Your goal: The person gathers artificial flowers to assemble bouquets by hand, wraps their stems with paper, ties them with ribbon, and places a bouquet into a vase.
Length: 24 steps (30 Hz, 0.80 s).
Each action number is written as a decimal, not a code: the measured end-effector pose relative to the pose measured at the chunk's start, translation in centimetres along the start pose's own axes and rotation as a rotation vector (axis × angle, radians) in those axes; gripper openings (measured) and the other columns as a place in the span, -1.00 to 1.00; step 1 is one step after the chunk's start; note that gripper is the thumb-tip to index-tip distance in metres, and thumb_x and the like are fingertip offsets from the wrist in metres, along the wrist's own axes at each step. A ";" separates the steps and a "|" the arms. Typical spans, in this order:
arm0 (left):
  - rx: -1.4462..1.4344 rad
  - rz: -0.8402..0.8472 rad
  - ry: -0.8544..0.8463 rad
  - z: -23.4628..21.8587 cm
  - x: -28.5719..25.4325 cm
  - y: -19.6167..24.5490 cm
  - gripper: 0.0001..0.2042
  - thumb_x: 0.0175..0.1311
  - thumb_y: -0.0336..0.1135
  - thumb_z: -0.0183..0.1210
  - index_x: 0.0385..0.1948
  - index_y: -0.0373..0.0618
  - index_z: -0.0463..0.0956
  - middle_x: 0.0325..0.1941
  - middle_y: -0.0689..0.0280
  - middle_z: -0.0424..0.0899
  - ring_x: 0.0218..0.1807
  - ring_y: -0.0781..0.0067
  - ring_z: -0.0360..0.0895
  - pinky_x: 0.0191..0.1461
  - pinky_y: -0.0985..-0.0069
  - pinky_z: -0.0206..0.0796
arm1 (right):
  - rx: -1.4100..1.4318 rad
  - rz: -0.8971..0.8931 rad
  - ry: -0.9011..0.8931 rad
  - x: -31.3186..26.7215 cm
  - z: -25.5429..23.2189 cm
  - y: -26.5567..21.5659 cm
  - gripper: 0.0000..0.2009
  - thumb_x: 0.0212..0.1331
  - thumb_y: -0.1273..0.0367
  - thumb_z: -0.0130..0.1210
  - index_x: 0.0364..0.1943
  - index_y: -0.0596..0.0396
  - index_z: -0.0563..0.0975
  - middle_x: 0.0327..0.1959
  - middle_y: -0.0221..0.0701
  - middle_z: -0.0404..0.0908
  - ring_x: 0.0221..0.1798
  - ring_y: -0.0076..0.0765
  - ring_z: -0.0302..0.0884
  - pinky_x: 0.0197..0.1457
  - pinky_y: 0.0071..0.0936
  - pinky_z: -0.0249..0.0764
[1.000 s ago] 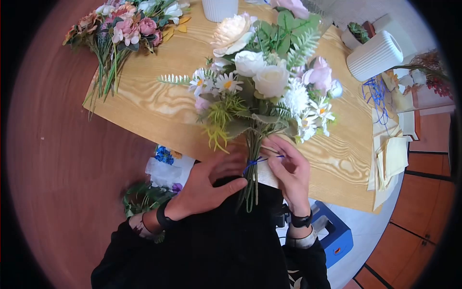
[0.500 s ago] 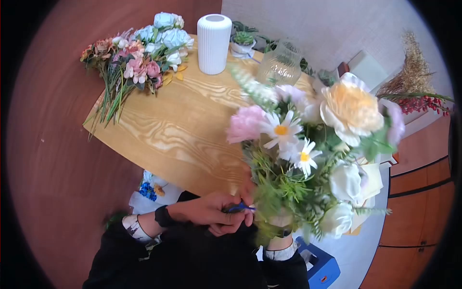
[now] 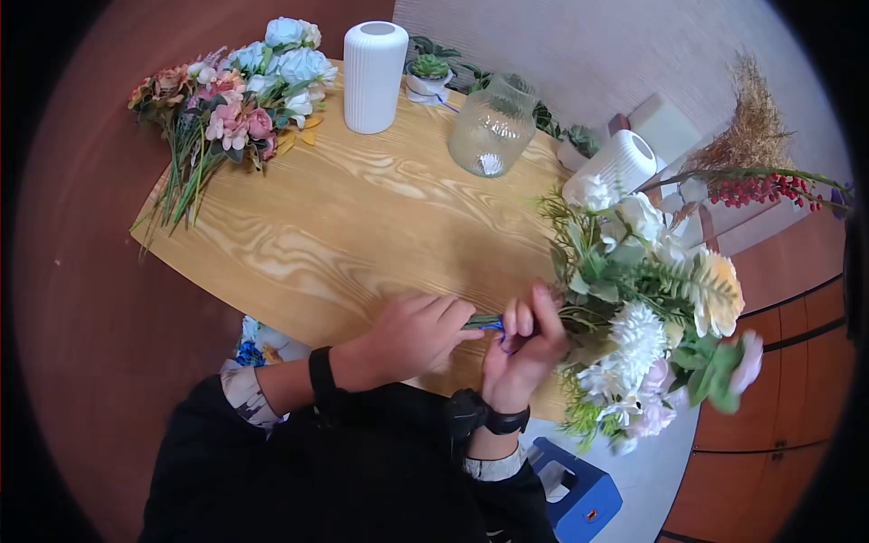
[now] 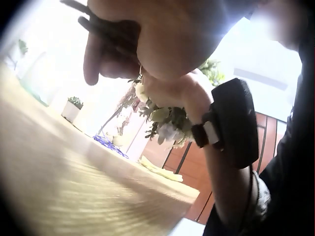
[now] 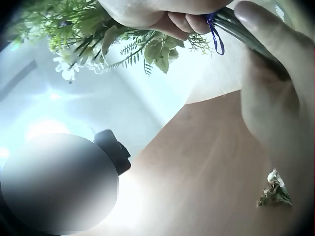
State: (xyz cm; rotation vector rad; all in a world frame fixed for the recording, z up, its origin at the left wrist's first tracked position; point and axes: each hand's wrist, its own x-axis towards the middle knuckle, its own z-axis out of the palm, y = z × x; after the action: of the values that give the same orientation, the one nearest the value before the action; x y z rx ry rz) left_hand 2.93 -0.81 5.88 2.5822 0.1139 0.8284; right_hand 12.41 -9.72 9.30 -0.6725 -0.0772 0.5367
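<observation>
A bouquet of artificial flowers [image 3: 634, 326] lies sideways in the air, its white, peach and pink heads to the right over the table's right end. My left hand [image 3: 412, 339] grips the bundled green stems [image 5: 246, 37] near their cut ends, which stick out past its fingers in the left wrist view. Close to the flower heads, my right hand [image 3: 525, 348] holds the same bundle with curled fingers. A blue ribbon [image 5: 216, 37] is tied round the stems between the two hands, and a small loop of it hangs down in the right wrist view.
Loose flowers [image 3: 226, 100] lie at the table's [image 3: 308, 226] far left. A white ribbed vase [image 3: 374, 81], a succulent pot [image 3: 428, 81] and a glass vase [image 3: 493, 127] stand along the back. Another white vase [image 3: 625, 163] is behind the bouquet. A blue stool [image 3: 579, 493] stands below right.
The bouquet has turned from heads pointing away over the table to heads pointing right. My left hand, loose beside the stems earlier, now grips them. The head view takes in more of the table's back.
</observation>
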 end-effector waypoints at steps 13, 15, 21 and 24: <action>-0.458 -0.079 0.037 -1.1 0.7 -0.8 -0.71 0.10 -0.42 0.07 -0.12 -0.31 0.39 -0.32 0.23 0.54 -0.31 0.34 0.52 -0.27 0.50 0.36 | 0.151 -0.121 0.017 1.6 -1.0 0.0 -0.93 -0.03 0.58 -0.05 -0.43 0.18 0.42 -0.74 -0.57 0.17 -0.81 -0.66 -0.17 -0.73 -0.65 -0.16; -0.761 -0.258 -0.347 -3.6 1.4 -2.1 -0.72 0.19 -0.35 0.02 -0.11 -0.31 0.39 -0.32 0.26 0.55 -0.35 0.42 0.52 -0.27 0.54 0.35 | 0.195 -0.074 0.009 0.9 -0.5 -0.1 -0.93 -0.06 0.60 -0.07 -0.45 0.20 0.41 -0.73 -0.55 0.17 -0.81 -0.66 -0.15 -0.74 -0.66 -0.14; -1.529 -0.669 -1.054 -4.1 2.0 -4.2 -0.69 0.34 -0.19 -0.14 -0.17 -0.29 0.39 -0.46 0.37 0.48 -0.57 0.53 0.39 -0.40 0.56 0.25 | 0.214 0.071 -0.201 0.7 -0.6 0.0 -0.86 -0.06 0.62 -0.11 -0.39 0.16 0.41 -0.77 -0.58 0.06 -0.82 -0.67 -0.18 -0.73 -0.64 -0.20; -1.185 -0.450 -0.882 -3.1 1.2 -3.1 -0.73 0.33 -0.20 -0.14 -0.32 -0.25 0.38 -0.55 0.32 0.41 -0.59 0.42 0.32 -0.44 0.47 0.19 | 0.183 0.065 -0.162 0.8 -0.4 0.2 -0.90 -0.09 0.62 -0.12 -0.49 0.14 0.38 -0.78 -0.58 0.05 -0.82 -0.67 -0.19 -0.74 -0.65 -0.19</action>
State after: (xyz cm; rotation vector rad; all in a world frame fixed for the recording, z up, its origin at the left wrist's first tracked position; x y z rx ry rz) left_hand 2.28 3.43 7.50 1.4623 -0.0571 -0.3923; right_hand 13.15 -9.42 8.78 -0.4539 -0.1563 0.6516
